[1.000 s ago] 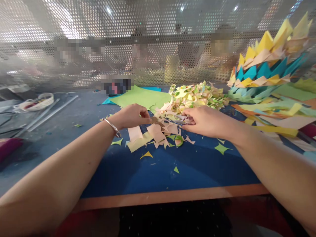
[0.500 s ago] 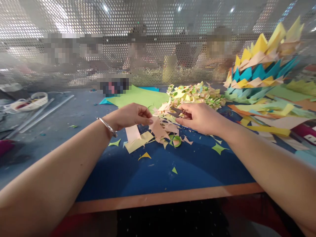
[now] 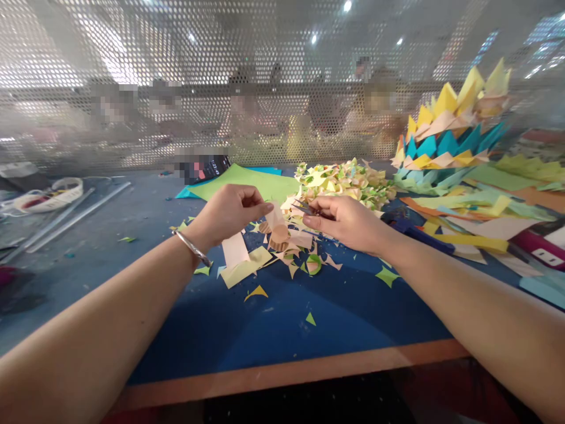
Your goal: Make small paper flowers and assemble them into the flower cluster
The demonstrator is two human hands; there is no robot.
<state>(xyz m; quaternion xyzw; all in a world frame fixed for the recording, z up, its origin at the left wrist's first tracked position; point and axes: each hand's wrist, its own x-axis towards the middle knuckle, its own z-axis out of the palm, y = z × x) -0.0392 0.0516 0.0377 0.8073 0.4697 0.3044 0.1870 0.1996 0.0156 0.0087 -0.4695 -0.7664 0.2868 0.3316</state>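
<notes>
My left hand, with a silver bangle on the wrist, pinches a pale pink paper strip between thumb and fingertips. Below the strip, a curled, darker peach paper piece shows; I cannot tell if the two are joined. My right hand is closed around small scissors, their pointed dark blades aimed left toward the strip. The handles are mostly hidden by the fingers. Under and between the hands lie paper offcuts, a pink rectangle and a pale yellow strip.
Behind the hands are a heap of cut paper bits, green sheets and a phone. A layered paper construction stands at right, near coloured strips and a dark blue tool. Clear rods lie left.
The view has tilted up slightly. The pink paper in my left hand has turned and looks narrower, and the curled peach piece now shows below it. The scissors have come closer to the paper.
</notes>
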